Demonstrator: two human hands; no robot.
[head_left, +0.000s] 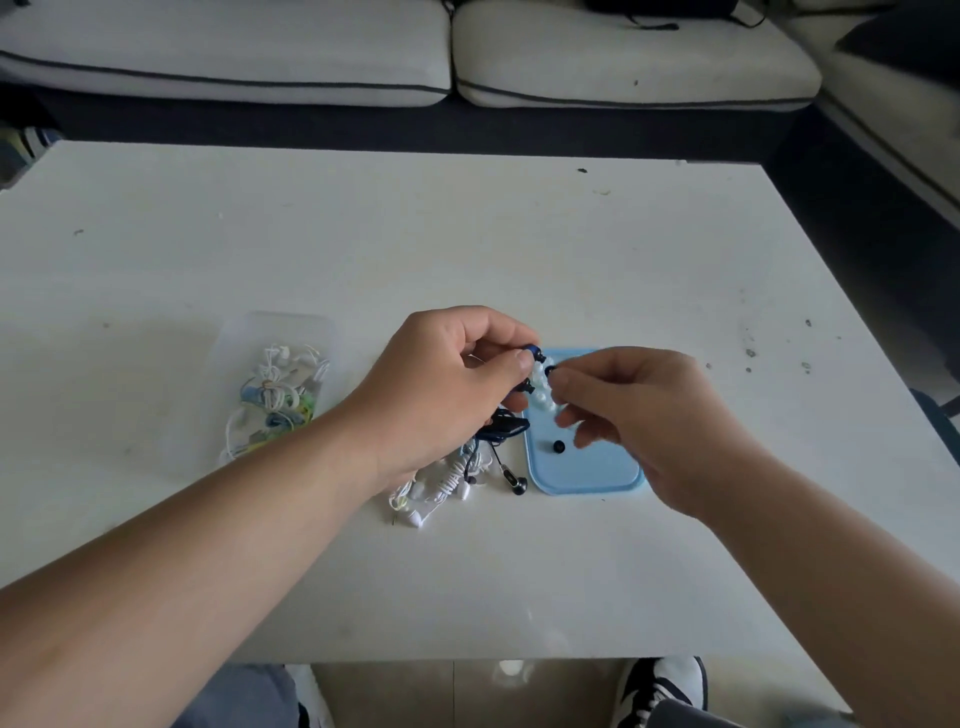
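My left hand (447, 384) grips a pair of dark blue earphones (534, 354), pinching one earbud between thumb and forefinger; the second bud (528, 387) shows lower by my fingers, and their dark cable hangs to the table. My right hand (639, 415) pinches a small dark ear tip (550, 371) right next to the upper earbud. Both hands hover over the left end of a light blue tray (597, 470). On the tray lie a few white ear tips (541, 397) and one black ear tip (558, 446).
A heap of white and dark earphones (452, 483) lies under my left wrist. A clear plastic box (275, 384) with several bundled earphones stands to the left. The white table (467, 234) has a sofa (467, 52) behind it. My shoe (660, 686) shows below the near edge.
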